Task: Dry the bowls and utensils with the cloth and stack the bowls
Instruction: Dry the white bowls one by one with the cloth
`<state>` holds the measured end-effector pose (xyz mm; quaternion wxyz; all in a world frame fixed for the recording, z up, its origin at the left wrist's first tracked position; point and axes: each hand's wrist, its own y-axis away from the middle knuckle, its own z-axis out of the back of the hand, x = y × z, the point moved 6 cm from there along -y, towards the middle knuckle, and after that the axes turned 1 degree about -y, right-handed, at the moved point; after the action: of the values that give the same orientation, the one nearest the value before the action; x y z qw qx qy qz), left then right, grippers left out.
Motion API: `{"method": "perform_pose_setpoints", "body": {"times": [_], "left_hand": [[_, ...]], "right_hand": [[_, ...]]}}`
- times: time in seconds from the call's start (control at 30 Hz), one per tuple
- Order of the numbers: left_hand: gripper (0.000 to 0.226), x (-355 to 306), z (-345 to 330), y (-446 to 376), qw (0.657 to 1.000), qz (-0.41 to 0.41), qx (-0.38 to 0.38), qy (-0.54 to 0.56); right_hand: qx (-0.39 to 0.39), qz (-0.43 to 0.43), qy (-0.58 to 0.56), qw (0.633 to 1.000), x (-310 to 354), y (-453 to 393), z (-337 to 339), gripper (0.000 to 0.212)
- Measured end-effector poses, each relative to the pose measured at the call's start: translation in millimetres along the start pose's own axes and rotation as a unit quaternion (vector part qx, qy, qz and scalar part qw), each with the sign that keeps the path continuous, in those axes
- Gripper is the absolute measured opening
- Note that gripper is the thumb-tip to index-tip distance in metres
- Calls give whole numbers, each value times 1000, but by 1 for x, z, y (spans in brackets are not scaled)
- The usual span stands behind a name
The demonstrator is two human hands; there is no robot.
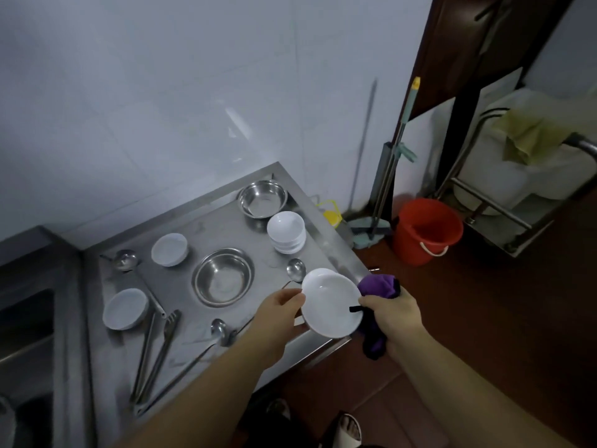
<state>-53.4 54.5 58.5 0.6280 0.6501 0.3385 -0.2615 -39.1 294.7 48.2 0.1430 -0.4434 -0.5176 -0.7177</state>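
Your left hand (281, 313) holds a white bowl (331, 303) by its left rim, thumb on top and fingers curled under it. The bowl is up in the air over the near right corner of the metal table (190, 324). Your right hand (392, 318) grips a purple cloth (378, 286) tight, and the cloth touches the bowl's right rim. On the table sit a stack of white bowls (286, 232), 2 single white bowls (169, 249) (125, 308), 2 steel bowls (223, 277) (262, 198), some ladles (124, 260) and tongs (155, 350).
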Motion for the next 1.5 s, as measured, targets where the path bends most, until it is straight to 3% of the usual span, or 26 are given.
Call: {"method": "perform_pose_setpoints", "body": {"times": [0.37, 0.53, 0.63, 0.97, 1.3, 1.5], "left_hand": [[21, 22, -17, -104, 991, 118, 23, 59], [9, 26, -21, -143, 986, 150, 40, 52], [13, 31, -22, -157, 987, 159, 23, 20], [17, 72, -9, -182, 981, 173, -85, 23], [14, 111, -7, -177, 955, 160, -249, 29], [14, 113, -13, -180, 949, 143, -279, 30]], "right_hand": [[-57, -25, 108, 992, -12, -81, -22, 39], [-86, -43, 171, 981, -13, -111, -31, 53], [-79, -33, 213, 973, -11, -125, -39, 54], [34, 12, 342, 939, -8, -168, -78, 41], [165, 65, 400, 899, -12, -196, -110, 32], [175, 89, 402, 894, -15, -204, -117, 33]]}}
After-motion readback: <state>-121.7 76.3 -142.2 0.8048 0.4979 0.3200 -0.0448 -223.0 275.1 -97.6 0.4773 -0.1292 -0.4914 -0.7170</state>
